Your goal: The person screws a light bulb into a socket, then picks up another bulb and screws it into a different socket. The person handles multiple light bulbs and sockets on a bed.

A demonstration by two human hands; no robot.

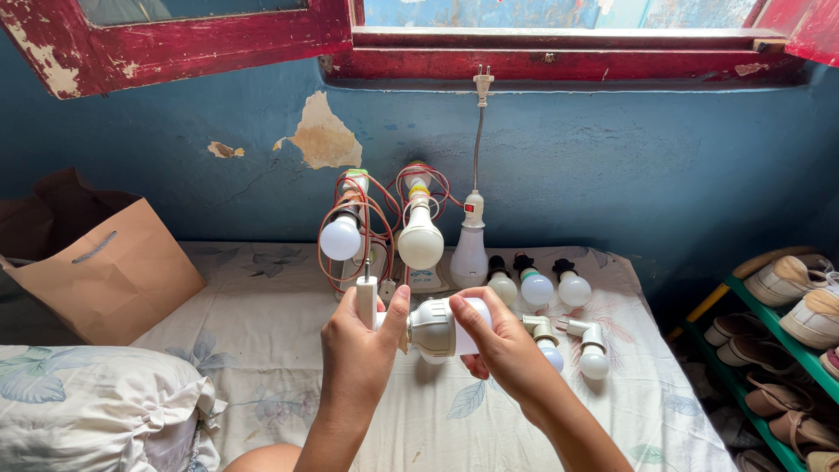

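Note:
My left hand [363, 345] grips a white lamp socket [367, 301] that has red wires running up from it. My right hand [498, 345] holds a white bulb [441, 328] lying sideways, its grey base pointing at the socket. Just behind, two lit-looking white bulbs [341, 238] [420, 243] hang in wired sockets tangled in red wire. A taller bulb [469, 253] with a cord and plug [482, 85] stands against the blue wall. Three small bulbs [536, 287] with black bases lie in a row, and two more bulbs [592, 358] lie near my right hand.
The floral bedsheet [262, 341] covers the bed. A brown paper bag [100, 262] stands at left, a pillow [96, 406] at the lower left. A green shoe rack [786, 332] with several shoes is at right. A red window frame [559, 61] runs above.

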